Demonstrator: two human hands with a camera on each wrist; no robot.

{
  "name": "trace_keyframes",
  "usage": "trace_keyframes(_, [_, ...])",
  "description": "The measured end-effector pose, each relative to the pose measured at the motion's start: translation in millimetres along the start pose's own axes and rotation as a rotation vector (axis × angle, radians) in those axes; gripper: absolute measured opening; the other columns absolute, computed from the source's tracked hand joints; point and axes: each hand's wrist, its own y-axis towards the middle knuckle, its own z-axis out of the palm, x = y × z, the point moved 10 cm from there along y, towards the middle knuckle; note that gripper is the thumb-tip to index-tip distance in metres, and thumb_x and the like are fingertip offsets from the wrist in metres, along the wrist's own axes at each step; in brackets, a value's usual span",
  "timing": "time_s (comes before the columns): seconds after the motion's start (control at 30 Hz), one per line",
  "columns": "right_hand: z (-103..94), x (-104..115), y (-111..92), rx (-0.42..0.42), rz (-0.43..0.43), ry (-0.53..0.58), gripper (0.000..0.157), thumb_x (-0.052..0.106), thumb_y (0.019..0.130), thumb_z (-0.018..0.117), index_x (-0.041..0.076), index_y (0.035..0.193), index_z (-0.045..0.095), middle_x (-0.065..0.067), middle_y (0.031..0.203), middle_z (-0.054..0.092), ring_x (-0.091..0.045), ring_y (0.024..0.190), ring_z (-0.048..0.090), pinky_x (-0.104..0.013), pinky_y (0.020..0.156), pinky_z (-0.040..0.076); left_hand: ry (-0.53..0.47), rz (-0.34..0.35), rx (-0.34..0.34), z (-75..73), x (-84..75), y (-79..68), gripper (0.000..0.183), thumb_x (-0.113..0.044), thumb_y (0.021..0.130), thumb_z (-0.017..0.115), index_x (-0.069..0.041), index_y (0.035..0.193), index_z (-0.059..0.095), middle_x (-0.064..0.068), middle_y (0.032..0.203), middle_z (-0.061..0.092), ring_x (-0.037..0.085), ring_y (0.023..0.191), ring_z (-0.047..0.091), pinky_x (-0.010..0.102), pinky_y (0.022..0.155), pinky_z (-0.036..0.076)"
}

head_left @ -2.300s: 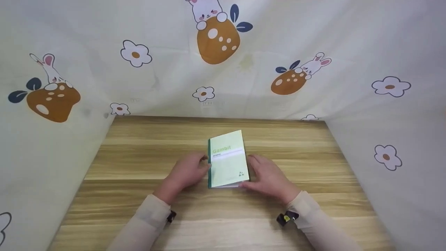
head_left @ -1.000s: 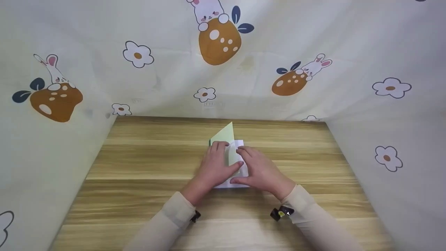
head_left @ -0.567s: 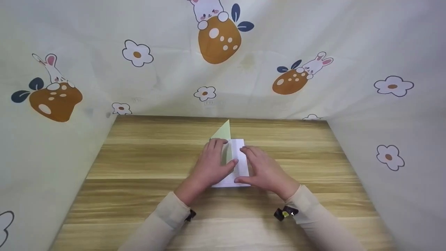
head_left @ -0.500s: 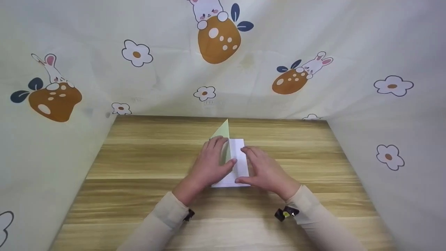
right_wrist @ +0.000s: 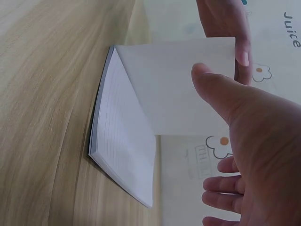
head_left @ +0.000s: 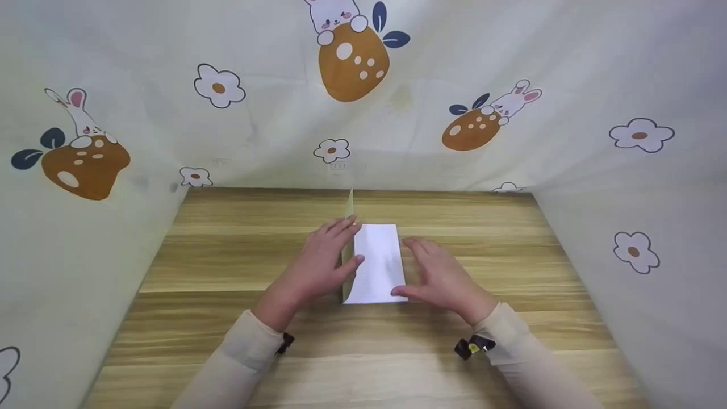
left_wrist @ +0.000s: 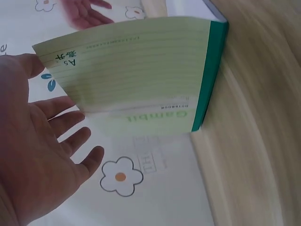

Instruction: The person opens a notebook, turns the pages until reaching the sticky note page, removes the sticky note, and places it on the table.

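Observation:
A notebook (head_left: 379, 262) with a green spine lies on the table, showing a white lined page. Its pale green front cover (left_wrist: 141, 70), printed "Gambit", stands nearly upright along the left side. My left hand (head_left: 318, 258) is at the cover's free edge, with thumb and fingertips reaching over to its inner side. Those fingers look fairly straight in the left wrist view. Beside the right edge of the pages, my right hand (head_left: 443, 278) has its fingers spread loosely. Its thumb lies by the near right corner; whether it touches the page I cannot tell.
The wood-grain table (head_left: 227, 261) is bounded at the back and both sides by a pale cloth (head_left: 272, 125) printed with rabbits, fruit and flowers. Black devices sit at both wrists, such as the right wrist band (head_left: 474, 346).
From closed, the cover has been lifted and swung left to nearly upright by my left hand, uncovering the page. My right hand has shifted slightly right to the notebook's edge.

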Motion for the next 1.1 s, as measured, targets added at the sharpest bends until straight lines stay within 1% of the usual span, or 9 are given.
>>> trace_keyframes(0.2, [0.4,-7,-3,0.002,0.03,0.029,0.106,0.06,0.084,0.093,0.005,0.163,0.048,-0.015,0.158,0.058,-0.037,0.148,0.054,-0.057,0.124,0.042,-0.013,-0.014,0.055,-10.2,11.5,-8.6,0.071,-0.047,0.11,0.063,-0.012,0.169,0.045,0.009,0.179,0.036,0.038,0.163,0.033,0.067,0.13,0.026])
trace_keyframes(0.27, [1.5,-8,-4,0.007,0.036,0.031,0.106,0.061,0.085,0.092,0.004,0.163,0.047,-0.015,0.159,0.057,-0.037,0.149,0.053,-0.056,0.125,0.041,-0.015,-0.018,0.074,-15.2,16.1,-12.3,0.071,-0.046,0.11,0.063,-0.011,0.17,0.045,0.01,0.179,0.035,0.039,0.164,0.032,0.068,0.13,0.025])
trace_keyframes(0.4, [2.2,-11,-4,0.012,0.05,0.035,0.107,0.06,0.086,0.092,0.002,0.163,0.047,-0.018,0.161,0.055,-0.039,0.151,0.051,-0.056,0.126,0.039,-0.004,-0.026,0.098,-27.5,24.0,-18.4,0.069,-0.039,0.108,0.067,-0.01,0.168,0.047,0.012,0.179,0.034,0.042,0.163,0.034,0.068,0.129,0.027])
trace_keyframes(0.5, [0.6,-13,-5,0.009,0.065,0.043,0.106,0.059,0.086,0.091,0.001,0.163,0.047,-0.019,0.162,0.055,-0.039,0.151,0.05,-0.057,0.126,0.039,0.003,-0.054,0.11,-35.6,30.6,-21.9,0.068,-0.033,0.105,0.069,-0.008,0.166,0.05,0.015,0.178,0.035,0.045,0.161,0.036,0.067,0.129,0.03])
trace_keyframes(0.6, [-0.1,-15,-6,0.011,0.07,0.046,0.105,0.06,0.088,0.09,0.002,0.163,0.046,-0.018,0.163,0.054,-0.039,0.151,0.05,-0.057,0.126,0.039,0.031,-0.096,0.121,-40.7,38.5,-24.5,0.066,-0.028,0.102,0.07,-0.005,0.162,0.054,0.022,0.175,0.037,0.049,0.158,0.039,0.069,0.127,0.032])
trace_keyframes(0.73, [1.1,-18,-9,0.026,0.076,0.057,0.103,0.059,0.089,0.089,0.003,0.164,0.046,-0.017,0.163,0.053,-0.039,0.152,0.049,-0.057,0.127,0.038,0.104,-0.153,0.157,-41.7,48.4,-27.5,0.065,-0.025,0.101,0.071,-0.001,0.159,0.054,0.029,0.171,0.04,0.053,0.156,0.038,0.072,0.125,0.032])
trace_keyframes(0.87, [1.7,-21,-11,0.046,0.088,0.065,0.103,0.061,0.091,0.086,0.003,0.165,0.045,-0.018,0.164,0.053,-0.04,0.153,0.047,-0.057,0.128,0.037,0.157,-0.199,0.18,-39.6,57.6,-29.8,0.065,-0.025,0.102,0.072,0.002,0.158,0.054,0.032,0.169,0.041,0.055,0.156,0.036,0.072,0.125,0.032])
trace_keyframes(1.0, [1.0,-22,-12,0.05,0.085,0.06,0.103,0.061,0.092,0.085,0.002,0.165,0.044,-0.019,0.163,0.053,-0.041,0.152,0.048,-0.058,0.127,0.037,0.195,-0.221,0.178,-36.3,65.8,-30.8,0.063,-0.025,0.102,0.071,0.004,0.156,0.055,0.034,0.166,0.043,0.056,0.155,0.037,0.071,0.125,0.032])
trace_keyframes(1.1, [0.4,-23,-13,0.048,0.081,0.055,0.102,0.059,0.092,0.086,0.002,0.165,0.045,-0.02,0.162,0.054,-0.042,0.15,0.05,-0.058,0.126,0.038,0.219,-0.229,0.19,-32.1,70.7,-31.5,0.063,-0.025,0.102,0.071,0.006,0.154,0.056,0.035,0.163,0.046,0.057,0.154,0.039,0.07,0.125,0.034])
